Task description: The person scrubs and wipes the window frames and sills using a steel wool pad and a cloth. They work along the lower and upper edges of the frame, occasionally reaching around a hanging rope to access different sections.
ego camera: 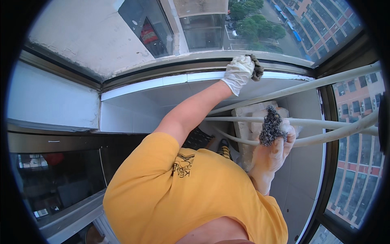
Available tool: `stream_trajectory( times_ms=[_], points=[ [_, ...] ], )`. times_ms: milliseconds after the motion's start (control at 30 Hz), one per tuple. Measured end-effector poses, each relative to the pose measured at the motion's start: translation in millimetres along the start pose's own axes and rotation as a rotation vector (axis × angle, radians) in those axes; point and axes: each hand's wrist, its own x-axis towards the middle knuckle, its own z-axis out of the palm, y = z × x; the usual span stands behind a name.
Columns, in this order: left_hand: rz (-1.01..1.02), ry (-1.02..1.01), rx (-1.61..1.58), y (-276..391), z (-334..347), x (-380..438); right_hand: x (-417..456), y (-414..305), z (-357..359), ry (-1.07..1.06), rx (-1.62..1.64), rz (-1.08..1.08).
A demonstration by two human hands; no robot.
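Note:
My left hand (pixel 239 71), in a white disposable glove, reaches forward to the window sill. Bunched in it is a dirty grey-brown cloth (pixel 257 68), pressed against the dark metal window frame (pixel 170 69) just above the white tiled ledge (pixel 173 80). Lower and to the right, my right hand (pixel 281 143) is raised near my body in what looks like a thin, pale glove. Its fingers grip a dark grey steel wool scourer (pixel 272 126), held in the air near the white pipes.
Several white pipes (pixel 310 122) cross the right side at about hand height. Beneath them sits a white foam box (pixel 243 122) with plastic wrapping. Another framed window (pixel 329 128) stands at right. A dark glass-fronted unit (pixel 61 180) is at left.

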Motion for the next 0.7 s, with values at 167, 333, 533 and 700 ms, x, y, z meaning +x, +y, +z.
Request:
stream_trajectory(
  times_ms=[167,333,533,700],
  points=[
    [0.001,-0.009,-0.061,72.7,70.8,70.1,-0.7,-13.3,-7.6,0.083,-0.092,-0.063],
    [-0.039,-0.152,-0.136,31.9,13.1,43.9,-4.9,-21.8,-4.0,0.052,-0.052,0.008],
    [-0.055,0.02,-0.006,-112.5,-111.8,-95.3,-12.0,2.0,5.0,-0.066,0.053,0.061],
    [-0.31,0.05,0.313,-207.0,-174.9,-202.5,-21.0,23.8,21.0,-0.177,0.193,0.091]
  ],
)
